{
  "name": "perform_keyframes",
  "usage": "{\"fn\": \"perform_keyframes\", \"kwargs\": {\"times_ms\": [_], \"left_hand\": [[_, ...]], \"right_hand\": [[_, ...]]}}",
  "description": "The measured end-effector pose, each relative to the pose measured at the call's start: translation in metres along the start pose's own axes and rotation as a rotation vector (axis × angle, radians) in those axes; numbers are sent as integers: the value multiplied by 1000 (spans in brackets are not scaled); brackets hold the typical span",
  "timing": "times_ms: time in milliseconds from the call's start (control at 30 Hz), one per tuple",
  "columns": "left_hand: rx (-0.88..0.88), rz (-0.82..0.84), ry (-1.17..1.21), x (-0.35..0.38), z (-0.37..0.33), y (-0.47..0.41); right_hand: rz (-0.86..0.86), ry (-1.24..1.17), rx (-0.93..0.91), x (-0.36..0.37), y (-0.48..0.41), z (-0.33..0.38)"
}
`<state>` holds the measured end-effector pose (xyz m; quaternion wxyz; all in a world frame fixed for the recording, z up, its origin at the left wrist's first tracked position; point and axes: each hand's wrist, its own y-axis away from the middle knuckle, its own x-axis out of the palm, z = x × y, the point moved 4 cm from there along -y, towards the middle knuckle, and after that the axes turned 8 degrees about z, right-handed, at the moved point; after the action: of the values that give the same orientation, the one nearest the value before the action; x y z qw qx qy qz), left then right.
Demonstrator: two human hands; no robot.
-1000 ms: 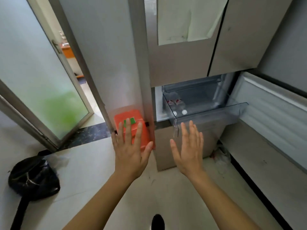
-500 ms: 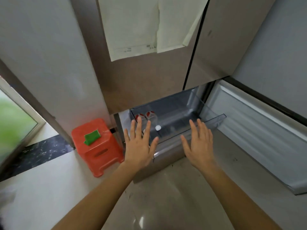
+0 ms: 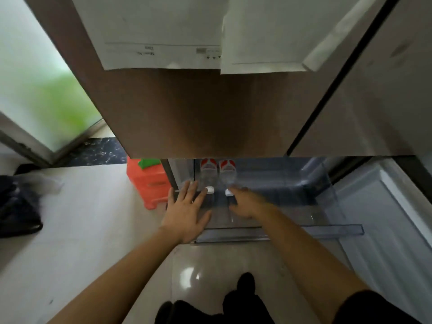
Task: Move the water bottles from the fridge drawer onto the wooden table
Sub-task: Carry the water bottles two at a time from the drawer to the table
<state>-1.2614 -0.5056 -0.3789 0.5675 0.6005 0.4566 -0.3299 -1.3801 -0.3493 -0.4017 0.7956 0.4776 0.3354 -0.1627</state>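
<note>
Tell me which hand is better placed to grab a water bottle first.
Probably the right hand: it reaches inside the drawer, fingers at the cap of one water bottle. The left hand is spread flat beside the other bottle.

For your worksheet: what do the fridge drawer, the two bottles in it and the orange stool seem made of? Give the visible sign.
Fridge drawer: clear, glossy plastic, likely; its walls are see-through.
Water bottles: thin clear plastic, probably, with white caps and red labels.
Orange stool: moulded plastic, seemingly; uniform colour, slotted side.
</note>
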Motion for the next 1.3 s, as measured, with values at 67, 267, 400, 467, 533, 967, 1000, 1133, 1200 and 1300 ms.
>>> {"fn": "perform_keyframes", "kwargs": {"times_ms": [67, 267, 400, 467, 533, 967, 1000, 1133, 1200, 1300], "left_hand": [[-26, 31, -70, -5, -3, -1], [-57, 28, -108, -16, -21, -3], [-47, 49, -104, -21, -45, -28], [-60, 99, -81, -15, -52, -49], [-105, 190, -77, -5, -58, -72], [-386, 315, -207, 30, -51, -113], [-372, 304, -207, 31, -49, -112], [-293, 281, -158, 23, -53, -101], [-246, 278, -152, 21, -59, -89], [-220, 191, -153, 5, -65, -70]], "right_hand": [[61, 26, -57, -2, -20, -1], [131, 61, -168, -3, -45, -12], [121, 47, -184, -7, -44, -29], [154, 51, -147, -10, -35, -46], [163, 110, -78, -10, -23, -71], [329, 109, -4, 6, 8, -109], [336, 106, 0, 5, 9, -107], [302, 122, 15, 7, 11, -106], [268, 114, -5, 1, 16, -103], [213, 58, -34, -10, 31, -94]]}}
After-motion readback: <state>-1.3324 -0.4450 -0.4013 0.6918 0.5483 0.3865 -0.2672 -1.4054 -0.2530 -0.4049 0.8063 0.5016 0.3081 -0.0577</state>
